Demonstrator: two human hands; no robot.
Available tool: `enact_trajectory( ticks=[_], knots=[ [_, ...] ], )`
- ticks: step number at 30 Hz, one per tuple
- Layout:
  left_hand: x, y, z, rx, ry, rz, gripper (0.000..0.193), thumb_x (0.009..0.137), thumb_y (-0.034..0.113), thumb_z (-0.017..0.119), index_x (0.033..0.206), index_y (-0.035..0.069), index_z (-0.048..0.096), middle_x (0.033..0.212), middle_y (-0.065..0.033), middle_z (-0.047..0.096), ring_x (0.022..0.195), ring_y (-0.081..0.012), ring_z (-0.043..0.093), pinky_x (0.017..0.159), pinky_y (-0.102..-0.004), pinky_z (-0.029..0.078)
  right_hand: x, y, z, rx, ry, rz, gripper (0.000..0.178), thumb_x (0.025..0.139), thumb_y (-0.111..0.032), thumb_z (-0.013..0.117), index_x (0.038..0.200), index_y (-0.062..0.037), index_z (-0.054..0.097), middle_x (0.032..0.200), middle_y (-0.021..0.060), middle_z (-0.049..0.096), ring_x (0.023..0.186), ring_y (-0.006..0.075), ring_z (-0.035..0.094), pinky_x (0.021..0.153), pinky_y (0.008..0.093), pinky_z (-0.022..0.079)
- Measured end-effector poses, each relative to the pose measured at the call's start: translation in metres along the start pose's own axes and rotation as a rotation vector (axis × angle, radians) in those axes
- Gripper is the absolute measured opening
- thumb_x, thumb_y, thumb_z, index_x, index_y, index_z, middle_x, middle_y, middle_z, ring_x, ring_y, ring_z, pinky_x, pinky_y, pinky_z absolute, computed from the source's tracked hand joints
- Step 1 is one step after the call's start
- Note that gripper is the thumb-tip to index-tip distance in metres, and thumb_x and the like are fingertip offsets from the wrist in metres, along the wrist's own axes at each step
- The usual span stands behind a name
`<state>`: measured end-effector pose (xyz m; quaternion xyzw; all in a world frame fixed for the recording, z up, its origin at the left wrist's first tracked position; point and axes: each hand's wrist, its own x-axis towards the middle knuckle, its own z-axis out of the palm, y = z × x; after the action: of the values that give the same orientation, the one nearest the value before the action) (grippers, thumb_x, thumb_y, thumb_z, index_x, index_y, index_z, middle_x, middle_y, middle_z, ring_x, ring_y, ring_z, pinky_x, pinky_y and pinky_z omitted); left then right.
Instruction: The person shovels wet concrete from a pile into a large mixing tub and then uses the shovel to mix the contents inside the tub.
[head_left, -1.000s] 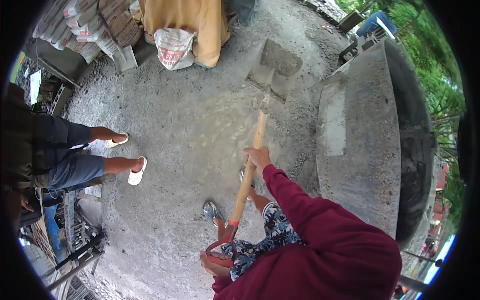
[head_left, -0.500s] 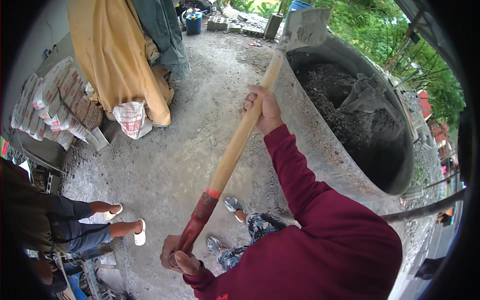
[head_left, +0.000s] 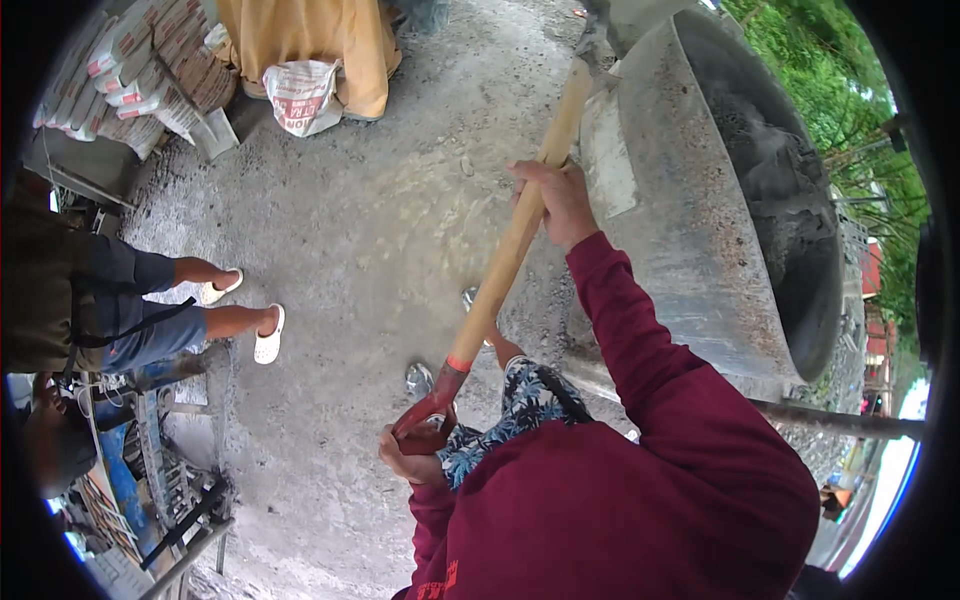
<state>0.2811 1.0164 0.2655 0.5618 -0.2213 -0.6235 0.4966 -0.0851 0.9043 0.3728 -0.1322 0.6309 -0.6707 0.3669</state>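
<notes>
A long-handled shovel [head_left: 512, 245] with a wooden shaft and a red grip end slants up and away in front of me. My right hand [head_left: 566, 200] is wrapped around the middle of the shaft. My left hand [head_left: 415, 456] is closed on the red grip near my thigh. The grey-caked blade [head_left: 597, 45] is at the top edge of the picture, partly cut off, beside a big rusty metal drum [head_left: 690, 210]. Dark grey mix [head_left: 780, 170] shows inside the drum.
Cement bags [head_left: 165, 75] are stacked at far left, with another shovel [head_left: 212, 132] leaning there. A white sack [head_left: 302, 98] sits by a tan tarp [head_left: 320, 40]. Another person [head_left: 150, 285] in white clogs stands at left, above metal frames and scrap [head_left: 155, 450].
The view has tipped down, so the surroundings sit higher in the picture. The shovel now slants more steeply, its blade nearer the top edge. Both hands keep hold of it.
</notes>
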Motion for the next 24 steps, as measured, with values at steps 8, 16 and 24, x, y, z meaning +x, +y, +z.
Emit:
enact_trajectory(
  ticks=[8, 16, 24],
  knots=[
    [-0.051, 0.000, -0.168, 0.368, 0.488, -0.253, 0.057, 0.094, 0.054, 0.040, 0.064, 0.005, 0.049, 0.047, -0.0046, 0.044, 0.042, -0.0173, 0.045, 0.044, -0.0302, 0.040, -0.082, 0.348, 0.057, 0.004, 0.043, 0.676, 0.011, 0.076, -0.004, 0.067, 0.074, 0.0028, 0.059, 0.063, 0.0099, 0.057, 0.047, 0.0212, 0.057, 0.044, 0.0362, 0.050],
    [-0.045, 0.014, -0.135, 0.812, 0.664, -0.467, 0.063, 0.096, 0.051, 0.037, 0.079, -0.005, 0.062, 0.044, -0.0051, 0.047, 0.036, -0.0159, 0.045, 0.037, -0.0278, 0.038, -0.145, 0.512, 0.020, -0.090, 0.143, 1.117, 0.008, 0.075, -0.002, 0.067, 0.078, 0.0029, 0.061, 0.062, 0.0124, 0.058, 0.051, 0.0234, 0.059, 0.047, 0.0361, 0.051],
    [0.014, -0.056, 0.044, 0.861, 0.571, -0.498, 0.059, 0.094, 0.049, 0.042, 0.067, -0.001, 0.058, 0.046, -0.0059, 0.047, 0.039, -0.0163, 0.046, 0.039, -0.0279, 0.039, 0.032, 0.506, -0.073, -0.166, 0.136, 1.225, 0.009, 0.074, 0.002, 0.064, 0.071, 0.0040, 0.057, 0.064, 0.0133, 0.056, 0.051, 0.0258, 0.058, 0.050, 0.0398, 0.053]
  ],
)
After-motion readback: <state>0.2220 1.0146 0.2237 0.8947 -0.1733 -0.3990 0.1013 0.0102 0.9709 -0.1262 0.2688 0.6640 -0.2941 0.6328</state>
